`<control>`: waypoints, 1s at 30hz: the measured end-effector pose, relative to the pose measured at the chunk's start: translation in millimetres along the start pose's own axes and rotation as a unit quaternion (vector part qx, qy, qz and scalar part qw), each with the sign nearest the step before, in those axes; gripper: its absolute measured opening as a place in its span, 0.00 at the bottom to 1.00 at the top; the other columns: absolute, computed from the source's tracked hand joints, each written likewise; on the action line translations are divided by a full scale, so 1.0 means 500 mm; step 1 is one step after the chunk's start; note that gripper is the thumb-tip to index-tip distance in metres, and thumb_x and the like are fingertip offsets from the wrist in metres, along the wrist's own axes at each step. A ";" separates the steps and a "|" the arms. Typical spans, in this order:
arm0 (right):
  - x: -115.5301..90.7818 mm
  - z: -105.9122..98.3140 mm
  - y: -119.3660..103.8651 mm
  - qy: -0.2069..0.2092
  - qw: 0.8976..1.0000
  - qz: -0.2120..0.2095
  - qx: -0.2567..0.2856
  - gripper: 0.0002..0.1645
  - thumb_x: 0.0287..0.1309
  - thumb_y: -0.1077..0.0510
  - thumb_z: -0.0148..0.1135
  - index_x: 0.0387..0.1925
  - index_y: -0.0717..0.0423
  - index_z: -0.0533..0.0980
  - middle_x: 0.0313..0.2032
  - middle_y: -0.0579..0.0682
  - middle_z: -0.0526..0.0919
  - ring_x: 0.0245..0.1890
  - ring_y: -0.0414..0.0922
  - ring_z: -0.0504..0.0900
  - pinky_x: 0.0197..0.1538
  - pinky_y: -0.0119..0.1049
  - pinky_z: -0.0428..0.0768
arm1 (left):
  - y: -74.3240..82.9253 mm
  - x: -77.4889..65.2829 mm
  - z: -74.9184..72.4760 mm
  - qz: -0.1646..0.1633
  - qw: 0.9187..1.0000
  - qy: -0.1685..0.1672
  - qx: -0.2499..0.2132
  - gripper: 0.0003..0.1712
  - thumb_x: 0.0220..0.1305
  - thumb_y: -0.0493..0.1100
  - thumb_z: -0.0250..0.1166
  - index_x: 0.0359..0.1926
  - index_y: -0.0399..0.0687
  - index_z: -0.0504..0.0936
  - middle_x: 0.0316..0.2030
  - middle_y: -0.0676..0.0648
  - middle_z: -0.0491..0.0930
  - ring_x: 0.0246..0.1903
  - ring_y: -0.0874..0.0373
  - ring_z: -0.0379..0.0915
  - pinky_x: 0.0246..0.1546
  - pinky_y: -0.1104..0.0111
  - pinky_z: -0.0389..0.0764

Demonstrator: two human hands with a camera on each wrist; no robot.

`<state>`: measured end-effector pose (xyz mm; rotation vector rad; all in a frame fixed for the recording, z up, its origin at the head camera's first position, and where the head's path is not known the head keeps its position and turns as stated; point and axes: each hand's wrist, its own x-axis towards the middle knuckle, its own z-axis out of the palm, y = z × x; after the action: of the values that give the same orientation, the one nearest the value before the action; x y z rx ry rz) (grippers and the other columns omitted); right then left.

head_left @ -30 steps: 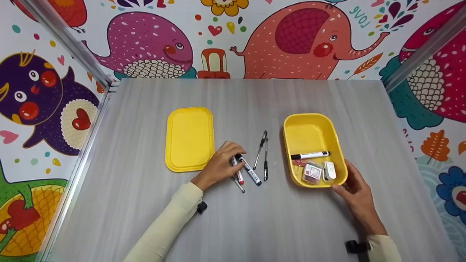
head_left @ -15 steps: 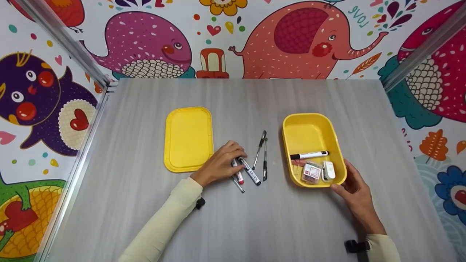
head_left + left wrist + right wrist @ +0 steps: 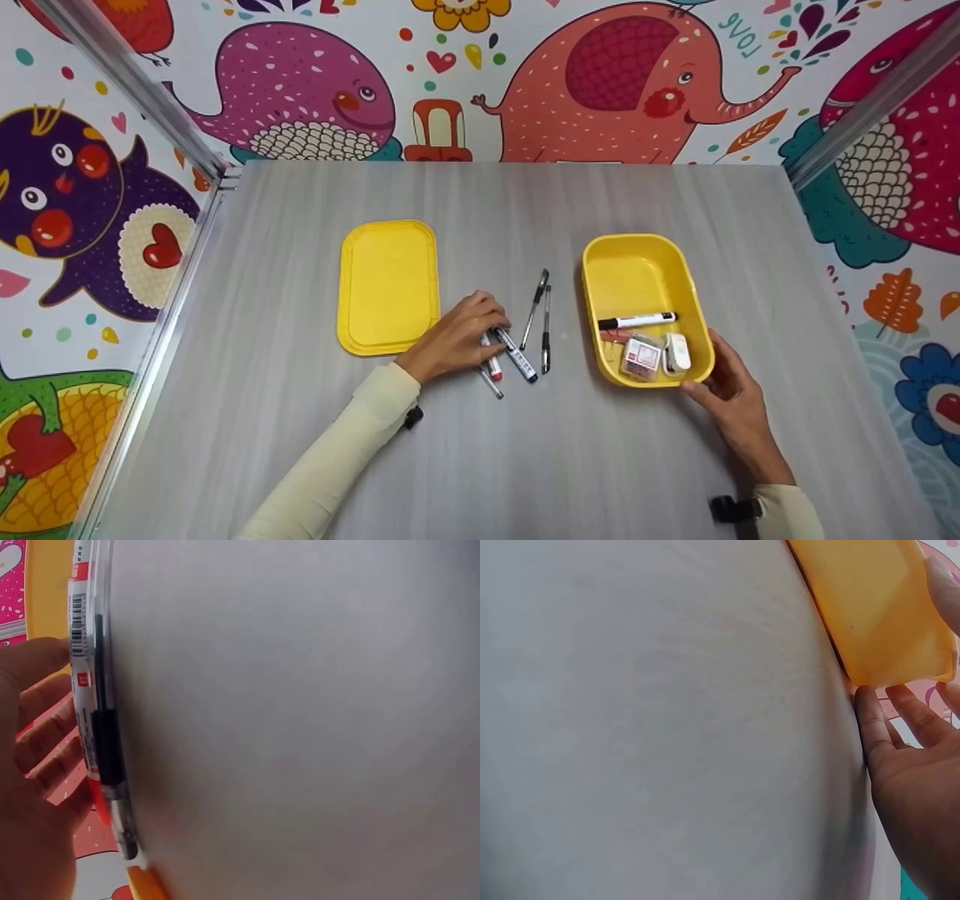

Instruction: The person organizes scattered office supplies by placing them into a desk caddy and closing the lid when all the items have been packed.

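Note:
In the head view my left hand (image 3: 454, 334) reaches down over a small pile of pens, fingers and thumb curled about the end of a white marker with a dark cap (image 3: 517, 358). Beneath the hand lie a white marker with a red cap (image 3: 493, 365) and a clear gel pen (image 3: 491, 382). The left wrist view shows the thumb against the red-capped marker (image 3: 81, 675), with the gel pen (image 3: 109, 746) in front. My right hand (image 3: 739, 409) holds the near right corner of a yellow box (image 3: 589, 289), thumb at the front and fingers along the side.
Two black gel pens (image 3: 547, 330) lie between the pile and the box. Inside the box are a black-capped marker (image 3: 639, 321), a small clear case (image 3: 642, 358) and a small white object (image 3: 677, 352). A yellow lid (image 3: 388, 285) lies left. Patterned walls (image 3: 450, 67) border the table.
My left fingers have shifted slightly over the end of the dark-capped marker, covering more of it. The right hand and the box stay where they were.

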<state>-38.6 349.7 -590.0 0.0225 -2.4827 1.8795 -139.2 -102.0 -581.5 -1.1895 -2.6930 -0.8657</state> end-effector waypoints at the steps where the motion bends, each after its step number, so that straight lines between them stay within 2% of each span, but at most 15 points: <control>1: 0.000 0.000 0.000 0.000 1.000 0.000 0.000 0.52 0.70 0.73 0.70 0.87 0.53 0.58 0.82 0.59 0.65 0.72 0.34 0.73 0.67 0.21 0.73 | 0.000 0.000 0.001 0.002 1.000 -0.001 0.003 0.14 0.68 0.41 0.79 0.52 0.42 0.91 0.50 0.47 0.87 0.56 0.50 0.75 0.63 0.59 0.78; 9: 0.000 0.000 0.001 -0.001 1.000 0.002 -0.005 0.52 0.70 0.72 0.70 0.87 0.51 0.58 0.82 0.58 0.65 0.72 0.34 0.73 0.67 0.21 0.73 | -0.001 0.008 0.001 0.020 1.000 -0.019 -0.008 0.12 0.67 0.39 0.78 0.50 0.41 0.92 0.49 0.45 0.87 0.55 0.49 0.76 0.61 0.58 0.79; 18: 0.001 0.000 0.001 0.000 1.000 0.002 0.019 0.52 0.69 0.74 0.70 0.87 0.54 0.58 0.82 0.57 0.65 0.73 0.33 0.72 0.68 0.21 0.72 | -0.001 0.019 -0.004 0.019 0.998 -0.052 -0.004 0.10 0.67 0.39 0.78 0.48 0.42 0.93 0.48 0.46 0.87 0.55 0.49 0.76 0.61 0.58 0.79; 30: 0.001 -0.001 0.001 -0.003 1.000 0.004 0.011 0.52 0.70 0.73 0.70 0.87 0.52 0.58 0.83 0.59 0.64 0.73 0.33 0.72 0.69 0.21 0.72 | 0.001 0.023 -0.007 0.007 0.997 -0.079 -0.014 0.08 0.68 0.36 0.77 0.47 0.44 0.93 0.46 0.47 0.88 0.54 0.51 0.77 0.59 0.57 0.80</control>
<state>-39.0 350.3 -590.2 0.0185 -2.4694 1.9118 -147.1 -96.0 -575.1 -1.3337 -2.7995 -0.8444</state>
